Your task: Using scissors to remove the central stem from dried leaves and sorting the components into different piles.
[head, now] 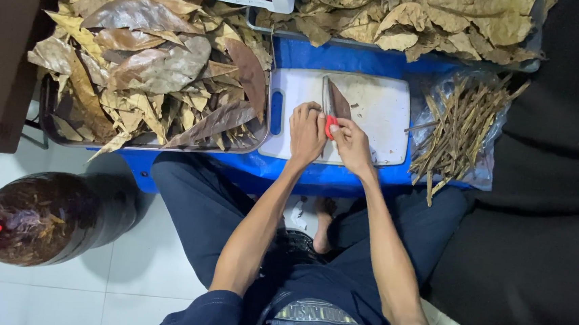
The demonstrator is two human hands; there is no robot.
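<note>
A white cutting board (381,111) lies on a blue surface (337,57). On it rests a folded brown dry leaf (338,99). My left hand (305,133) presses down on the near end of the leaf. My right hand (350,144) grips a small red-handled cutter (331,127) at the base of the leaf, close beside the left hand. The cutter's blade is hidden between my fingers.
A metal tray (51,122) heaped with dry brown leaves sits left of the board. A second tray of leaves (415,15) is behind it. Leaf stems on a plastic sheet (458,123) lie to the right. A dark bottle with a red cap ring (41,216) lies on the floor.
</note>
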